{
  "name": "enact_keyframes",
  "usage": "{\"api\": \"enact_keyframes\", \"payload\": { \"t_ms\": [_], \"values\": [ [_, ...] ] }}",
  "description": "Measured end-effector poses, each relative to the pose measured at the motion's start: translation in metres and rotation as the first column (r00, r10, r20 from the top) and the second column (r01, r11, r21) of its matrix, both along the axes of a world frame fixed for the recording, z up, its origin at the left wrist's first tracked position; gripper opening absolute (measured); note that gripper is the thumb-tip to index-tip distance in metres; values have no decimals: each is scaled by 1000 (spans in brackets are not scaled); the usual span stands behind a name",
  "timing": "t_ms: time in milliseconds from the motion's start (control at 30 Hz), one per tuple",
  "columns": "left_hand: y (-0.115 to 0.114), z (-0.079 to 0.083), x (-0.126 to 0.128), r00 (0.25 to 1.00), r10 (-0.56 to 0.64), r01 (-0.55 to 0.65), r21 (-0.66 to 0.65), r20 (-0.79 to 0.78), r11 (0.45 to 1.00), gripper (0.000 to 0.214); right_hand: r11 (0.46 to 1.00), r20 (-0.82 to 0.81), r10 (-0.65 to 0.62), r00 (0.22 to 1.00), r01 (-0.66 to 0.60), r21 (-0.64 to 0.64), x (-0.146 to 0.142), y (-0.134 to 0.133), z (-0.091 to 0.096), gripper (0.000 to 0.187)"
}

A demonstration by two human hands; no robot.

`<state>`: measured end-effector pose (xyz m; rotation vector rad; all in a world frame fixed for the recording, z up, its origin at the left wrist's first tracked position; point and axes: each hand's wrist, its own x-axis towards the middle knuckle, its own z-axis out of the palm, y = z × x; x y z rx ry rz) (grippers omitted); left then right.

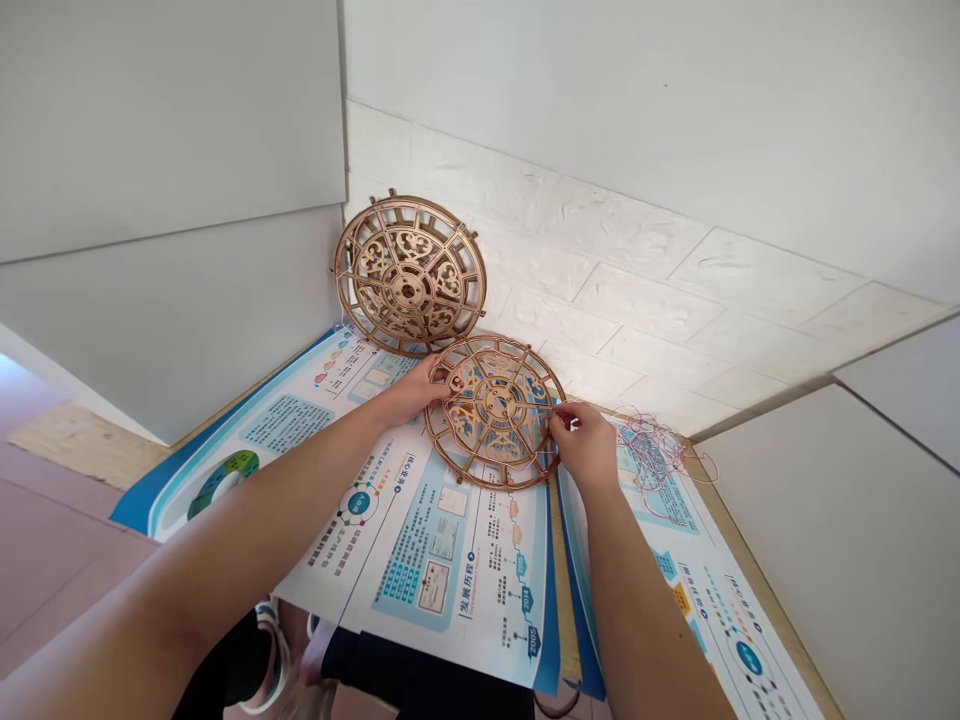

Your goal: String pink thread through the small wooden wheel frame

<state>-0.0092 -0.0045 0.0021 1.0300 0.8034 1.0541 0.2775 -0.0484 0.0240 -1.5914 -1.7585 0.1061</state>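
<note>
An openwork wooden wheel (501, 402) with spokes and scroll cut-outs is held upright, a little tilted, over the printed sheets. My left hand (415, 390) grips its left rim, thumb in front. At the right rim, my right hand (585, 440) has thumb and forefinger pinched together; a thin pale wire or thread (525, 462) runs across the wheel's lower right toward it. What exactly sits in that pinch is too small to make out. Behind and to the left, a second, similar wheel (409, 290) leans near the wall corner.
Printed posters (420, 640) with blue edges cover the wooden table. A tangle of thin red and white wire (660, 455) lies right of my right hand. A white brick-pattern wall (585, 250) rises behind, with grey panels (247, 290) on the left and a white panel (840, 510) on the right.
</note>
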Motion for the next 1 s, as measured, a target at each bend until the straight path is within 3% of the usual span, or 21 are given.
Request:
{"api": "enact_keyframes", "payload": {
  "t_ms": [300,1000],
  "values": [
    [-2,2,0,1000,-19,19,6,11,1000,72,996,-53,-83,995,82,-30,-3,3,-5,31],
    [-4,6,0,1000,-6,6,-21,-3,1000,69,999,-90,-8,996,4,-45,-8,2,-6,37]
  ]
}}
